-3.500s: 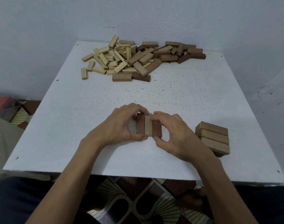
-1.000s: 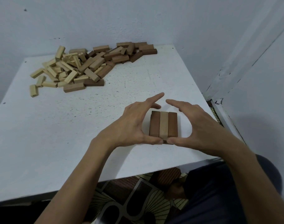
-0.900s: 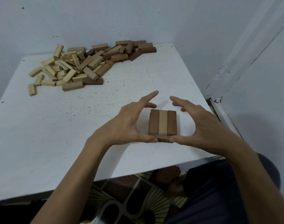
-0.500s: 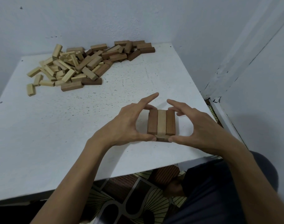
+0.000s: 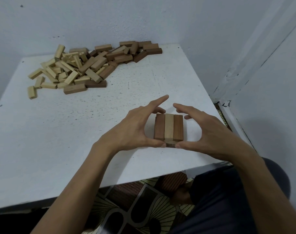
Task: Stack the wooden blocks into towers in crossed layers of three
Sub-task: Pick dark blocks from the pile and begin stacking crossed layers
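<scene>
A short block tower (image 5: 168,127) stands near the front right corner of the white table (image 5: 63,132). Its top layer is three blocks side by side: brown, pale, brown. The end of a crosswise lower layer (image 5: 170,144) shows just beneath. My left hand (image 5: 135,127) cups the tower from the left and my right hand (image 5: 203,130) from the right. Both thumbs press on the near end, the middle fingers reach the far end, and the index fingers point free above.
A loose pile of pale and brown blocks (image 5: 86,65) lies at the table's far left and back edge. Walls close in behind and on the right. Patterned floor (image 5: 135,208) shows below the table's front edge.
The three-block layer that I held at the table's middle 3.5 s ago now sits on the stack at the right. Over the last second my hands have closed in slightly around it.
</scene>
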A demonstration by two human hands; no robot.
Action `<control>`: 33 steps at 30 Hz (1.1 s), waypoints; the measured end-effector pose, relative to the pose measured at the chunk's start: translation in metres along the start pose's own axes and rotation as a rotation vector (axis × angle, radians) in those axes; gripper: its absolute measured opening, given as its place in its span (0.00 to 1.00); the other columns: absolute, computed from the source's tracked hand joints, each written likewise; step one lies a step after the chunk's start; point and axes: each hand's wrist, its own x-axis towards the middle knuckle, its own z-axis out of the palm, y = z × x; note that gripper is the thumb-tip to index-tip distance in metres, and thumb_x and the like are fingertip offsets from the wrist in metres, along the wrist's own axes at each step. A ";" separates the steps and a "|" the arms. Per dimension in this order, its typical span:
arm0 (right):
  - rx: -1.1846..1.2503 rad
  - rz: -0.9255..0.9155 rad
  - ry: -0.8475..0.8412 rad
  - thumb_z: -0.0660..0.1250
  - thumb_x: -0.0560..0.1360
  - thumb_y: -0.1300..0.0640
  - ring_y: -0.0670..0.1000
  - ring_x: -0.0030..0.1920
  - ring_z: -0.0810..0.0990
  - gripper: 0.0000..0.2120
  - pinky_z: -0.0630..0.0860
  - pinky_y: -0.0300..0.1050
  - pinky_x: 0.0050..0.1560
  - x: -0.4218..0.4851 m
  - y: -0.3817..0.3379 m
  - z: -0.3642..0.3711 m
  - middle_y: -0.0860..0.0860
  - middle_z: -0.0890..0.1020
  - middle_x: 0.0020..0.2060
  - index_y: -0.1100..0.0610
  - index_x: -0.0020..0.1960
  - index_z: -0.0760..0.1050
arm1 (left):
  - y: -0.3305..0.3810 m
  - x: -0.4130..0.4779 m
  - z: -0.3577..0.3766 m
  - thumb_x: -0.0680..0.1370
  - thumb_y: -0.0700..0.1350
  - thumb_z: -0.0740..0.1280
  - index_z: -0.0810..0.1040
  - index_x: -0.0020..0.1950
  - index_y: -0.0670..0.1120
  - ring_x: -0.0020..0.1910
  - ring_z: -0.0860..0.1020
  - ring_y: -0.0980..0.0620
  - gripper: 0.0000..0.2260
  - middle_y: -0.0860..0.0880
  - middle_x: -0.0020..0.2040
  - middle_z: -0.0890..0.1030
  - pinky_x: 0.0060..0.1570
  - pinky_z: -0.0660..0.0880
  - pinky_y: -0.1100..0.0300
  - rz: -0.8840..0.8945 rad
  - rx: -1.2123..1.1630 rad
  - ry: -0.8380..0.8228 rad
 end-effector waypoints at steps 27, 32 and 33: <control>0.917 0.406 0.545 0.46 0.71 0.24 0.33 0.74 0.58 0.36 0.52 0.50 0.79 -0.001 -0.043 0.080 0.32 0.62 0.74 0.37 0.76 0.58 | 0.024 -0.001 0.066 0.81 0.65 0.47 0.60 0.78 0.57 0.74 0.62 0.64 0.28 0.62 0.75 0.67 0.77 0.56 0.51 -0.319 -0.807 0.492; 0.973 0.402 0.539 0.47 0.71 0.25 0.33 0.74 0.58 0.40 0.53 0.49 0.79 0.003 -0.049 0.082 0.34 0.62 0.75 0.42 0.79 0.56 | 0.035 0.000 0.070 0.82 0.62 0.47 0.59 0.80 0.52 0.73 0.64 0.67 0.29 0.60 0.76 0.66 0.77 0.57 0.56 -0.347 -0.875 0.511; 0.967 0.405 0.537 0.46 0.71 0.25 0.33 0.74 0.58 0.40 0.53 0.48 0.79 0.004 -0.051 0.082 0.35 0.61 0.76 0.43 0.79 0.55 | 0.036 0.000 0.070 0.82 0.62 0.47 0.59 0.80 0.51 0.72 0.64 0.67 0.28 0.60 0.76 0.66 0.77 0.58 0.58 -0.353 -0.885 0.513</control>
